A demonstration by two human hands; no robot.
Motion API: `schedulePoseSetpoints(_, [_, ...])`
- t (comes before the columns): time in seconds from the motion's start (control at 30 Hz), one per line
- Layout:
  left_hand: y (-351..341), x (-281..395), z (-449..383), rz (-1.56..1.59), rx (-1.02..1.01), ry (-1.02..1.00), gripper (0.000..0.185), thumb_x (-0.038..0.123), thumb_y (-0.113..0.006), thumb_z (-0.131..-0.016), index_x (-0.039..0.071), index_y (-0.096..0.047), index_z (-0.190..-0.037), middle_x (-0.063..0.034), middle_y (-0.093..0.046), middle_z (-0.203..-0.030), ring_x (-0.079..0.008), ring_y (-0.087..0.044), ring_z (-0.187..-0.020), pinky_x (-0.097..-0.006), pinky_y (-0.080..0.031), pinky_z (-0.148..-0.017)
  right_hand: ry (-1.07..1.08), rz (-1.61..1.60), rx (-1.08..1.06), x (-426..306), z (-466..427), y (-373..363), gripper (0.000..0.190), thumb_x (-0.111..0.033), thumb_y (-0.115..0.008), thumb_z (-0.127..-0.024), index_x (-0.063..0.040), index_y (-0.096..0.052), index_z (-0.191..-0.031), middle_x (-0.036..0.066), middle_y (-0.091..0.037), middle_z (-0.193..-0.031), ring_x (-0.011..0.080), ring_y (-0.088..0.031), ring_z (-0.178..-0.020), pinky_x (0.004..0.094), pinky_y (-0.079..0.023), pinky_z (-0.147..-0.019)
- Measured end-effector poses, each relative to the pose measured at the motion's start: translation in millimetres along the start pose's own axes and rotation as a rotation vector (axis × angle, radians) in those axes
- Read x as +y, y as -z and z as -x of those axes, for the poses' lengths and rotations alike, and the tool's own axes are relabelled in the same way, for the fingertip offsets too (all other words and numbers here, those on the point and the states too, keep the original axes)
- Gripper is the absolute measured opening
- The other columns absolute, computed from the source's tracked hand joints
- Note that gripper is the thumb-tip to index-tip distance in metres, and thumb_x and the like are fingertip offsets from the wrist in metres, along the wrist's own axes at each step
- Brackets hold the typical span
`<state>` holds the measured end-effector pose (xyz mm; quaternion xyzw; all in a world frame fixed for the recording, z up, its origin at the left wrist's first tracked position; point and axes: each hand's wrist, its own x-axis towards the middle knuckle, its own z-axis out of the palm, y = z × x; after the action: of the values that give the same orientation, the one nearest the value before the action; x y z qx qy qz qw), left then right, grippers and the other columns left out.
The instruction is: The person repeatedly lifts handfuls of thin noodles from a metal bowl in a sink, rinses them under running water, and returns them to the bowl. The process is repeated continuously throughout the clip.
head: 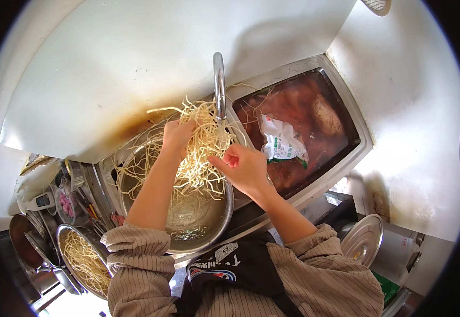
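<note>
My left hand [180, 136] grips a large tangled bunch of long, pale yellow roots or sprouts [204, 154] under a chrome faucet [219, 85]. Water runs from the spout onto the strands. Close by on the right is my right hand [245, 166], its fingers curled and its thumb pointing towards the bunch. Whether it pinches a strand is hidden. Beneath the bunch, a round metal bowl [230, 210] holds water, and more strands hang over its left side.
Right of the bowl, a sink basin [358, 123] holds reddish water with meat and a printed plastic bag [283, 138]. At lower left a metal bowl [60, 237] contains more pale strands [85, 261]. A round metal lid [364, 239] leans at right. White walls [154, 51] enclose the back.
</note>
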<state>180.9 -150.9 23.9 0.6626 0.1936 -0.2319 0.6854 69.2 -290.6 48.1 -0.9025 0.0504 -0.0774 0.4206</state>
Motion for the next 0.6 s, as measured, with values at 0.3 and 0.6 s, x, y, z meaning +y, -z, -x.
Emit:
schedulePoseSetpoints(0.3, [35,-17,8,0.384,0.225,0.037,0.014,0.007,-0.061,-0.080,-0.007,-0.060,-0.084,-0.0102,-0.062,-0.073,-0.0183,-0.061,-0.059,-0.0285,-0.053,-0.051,-0.142,-0.012,-0.155,-4,7,-32,0.039,-0.045,-0.069,-0.071,-0.007,-0.061,-0.075,0.005,-0.060,-0.063,0.0221,-0.057,-0.053,0.0299,-0.042,-0.051])
schedulePoseSetpoints(0.6, [42,-44,36,0.482,0.296,-0.098,0.007,0.003,-0.062,-0.078,-0.002,-0.062,-0.082,-0.0064,-0.061,-0.073,-0.0146,-0.057,-0.060,-0.0278,-0.046,-0.054,-0.424,-0.640,-0.401,5,12,-48,0.023,-0.024,-0.064,-0.076,-0.001,-0.066,-0.079,0.005,-0.063,-0.065,0.0105,-0.056,-0.053,0.0240,-0.044,-0.051])
